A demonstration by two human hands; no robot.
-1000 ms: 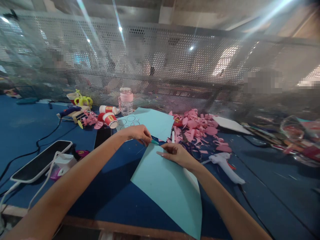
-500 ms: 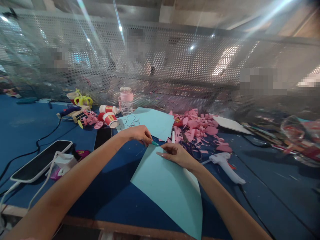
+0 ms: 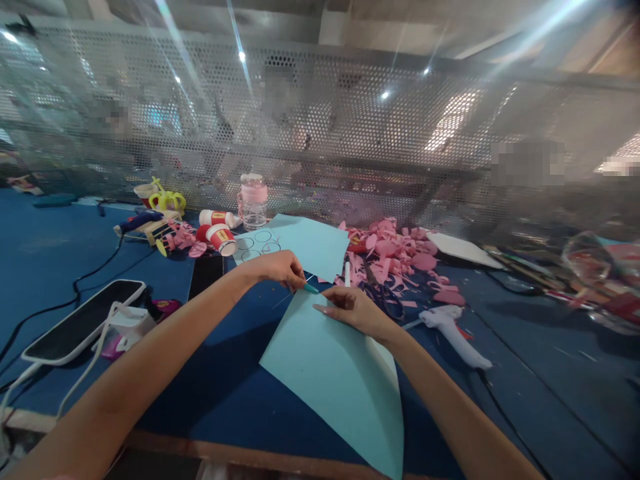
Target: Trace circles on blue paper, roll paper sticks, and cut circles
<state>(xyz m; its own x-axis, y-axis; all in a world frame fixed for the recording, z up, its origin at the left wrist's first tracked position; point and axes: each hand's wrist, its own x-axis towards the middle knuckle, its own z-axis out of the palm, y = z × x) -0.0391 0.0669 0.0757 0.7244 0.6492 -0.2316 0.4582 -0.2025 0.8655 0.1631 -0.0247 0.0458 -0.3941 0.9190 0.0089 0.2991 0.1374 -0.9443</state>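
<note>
A light blue paper sheet [image 3: 330, 373] lies folded on the blue table [image 3: 235, 373] in front of me. My left hand [image 3: 277, 267] pinches the sheet's far corner, fingers closed on it. My right hand [image 3: 353, 308] rests on the top of the sheet just right of that corner, fingers curled and pressing the paper down. A second light blue sheet [image 3: 305, 243] with drawn circles lies just beyond my hands.
Pink paper cut-outs [image 3: 400, 257] pile at the back centre, scissors [image 3: 383, 297] beside them. A white glue gun [image 3: 450, 333] lies right of my right arm. Paper cups [image 3: 220, 239], a bottle [image 3: 253, 200] and a blue glue gun [image 3: 137, 221] stand back left. A dark tray [image 3: 80, 323] and cables lie left.
</note>
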